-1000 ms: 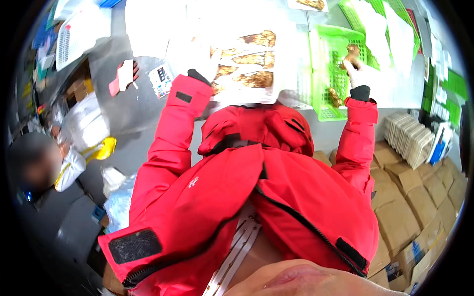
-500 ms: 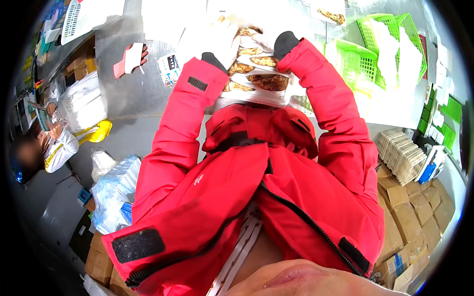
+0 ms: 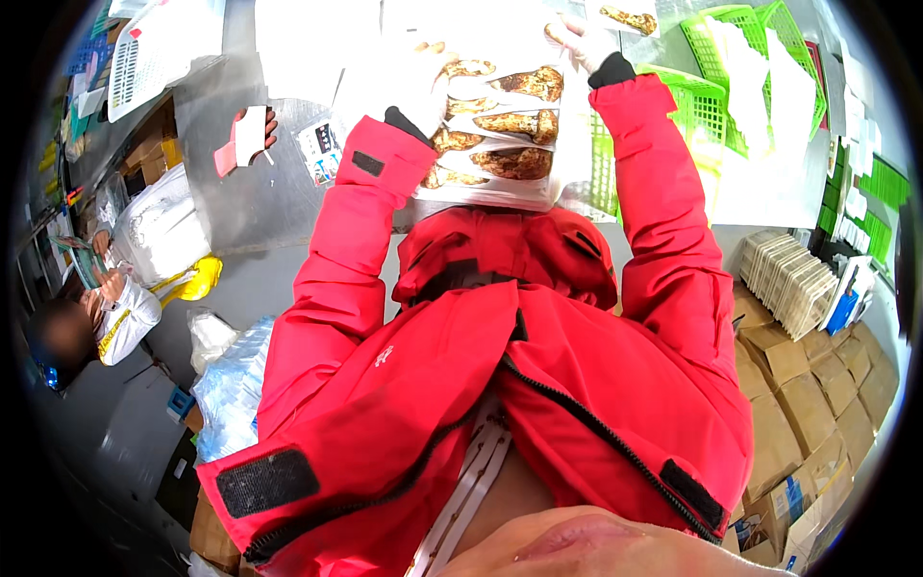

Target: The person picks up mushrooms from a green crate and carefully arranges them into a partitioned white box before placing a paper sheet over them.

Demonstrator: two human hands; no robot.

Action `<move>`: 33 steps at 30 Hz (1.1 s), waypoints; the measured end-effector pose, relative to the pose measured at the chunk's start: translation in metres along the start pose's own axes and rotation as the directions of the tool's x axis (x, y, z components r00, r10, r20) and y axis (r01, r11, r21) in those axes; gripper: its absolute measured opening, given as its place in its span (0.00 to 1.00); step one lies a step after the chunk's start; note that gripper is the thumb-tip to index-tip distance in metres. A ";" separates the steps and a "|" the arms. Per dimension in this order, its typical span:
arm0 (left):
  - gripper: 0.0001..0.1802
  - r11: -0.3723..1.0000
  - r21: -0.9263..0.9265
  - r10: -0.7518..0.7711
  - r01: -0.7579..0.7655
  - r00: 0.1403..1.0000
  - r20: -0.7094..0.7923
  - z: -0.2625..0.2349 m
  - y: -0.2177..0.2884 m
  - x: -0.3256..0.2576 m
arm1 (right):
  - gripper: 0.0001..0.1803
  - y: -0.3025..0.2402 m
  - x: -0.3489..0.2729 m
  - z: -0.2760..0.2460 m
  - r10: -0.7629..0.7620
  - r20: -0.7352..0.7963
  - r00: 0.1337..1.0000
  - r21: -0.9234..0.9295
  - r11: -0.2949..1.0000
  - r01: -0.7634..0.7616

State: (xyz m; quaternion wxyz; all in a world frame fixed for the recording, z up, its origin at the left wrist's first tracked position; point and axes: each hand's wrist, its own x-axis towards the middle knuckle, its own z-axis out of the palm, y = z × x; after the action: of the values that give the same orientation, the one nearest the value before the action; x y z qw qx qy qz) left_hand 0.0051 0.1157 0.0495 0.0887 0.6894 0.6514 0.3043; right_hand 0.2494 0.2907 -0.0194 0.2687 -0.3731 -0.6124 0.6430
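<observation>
A white tray [image 3: 490, 200] in front of me holds several long mushrooms [image 3: 519, 125], cream with brown patches, in two columns with white strips between them. My left hand [image 3: 419, 85] lies along the tray's left side, by the left column's mushrooms. Glare washes out most of that hand, so its grip is unclear. Above the tray's upper right corner is my right hand [image 3: 585, 43], with fingers stretched out to the left and none of the mushrooms clearly in them. Past it, one more mushroom [image 3: 630, 19] lies on a white surface.
Green baskets [image 3: 707, 101] stand to the right with white sheets. At left are a white basket [image 3: 144, 67], a pink-and-white item [image 3: 240, 139] with fingers showing beside it, and a co-worker's sleeve [image 3: 135, 313]. Cardboard boxes [image 3: 784, 423] and stacked cream trays [image 3: 784, 279] stand lower right.
My right hand has moved up and right, off the right column of mushrooms, which now shows more fully. My left hand stays by the tray's left side, with its forearm slightly farther left.
</observation>
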 end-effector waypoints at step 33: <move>0.22 0.992 -0.003 -0.123 0.128 0.963 0.242 0.042 -0.066 0.025 | 0.14 -0.062 -0.070 0.070 -0.416 0.131 0.900 -0.973 0.118 0.196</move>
State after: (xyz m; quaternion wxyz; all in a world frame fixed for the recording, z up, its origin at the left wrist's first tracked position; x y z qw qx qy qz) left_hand -0.0286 0.1597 -0.0111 0.1926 0.6778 0.6753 0.2181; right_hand 0.2262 0.2004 0.0507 0.1496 -0.3765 -0.9143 0.0032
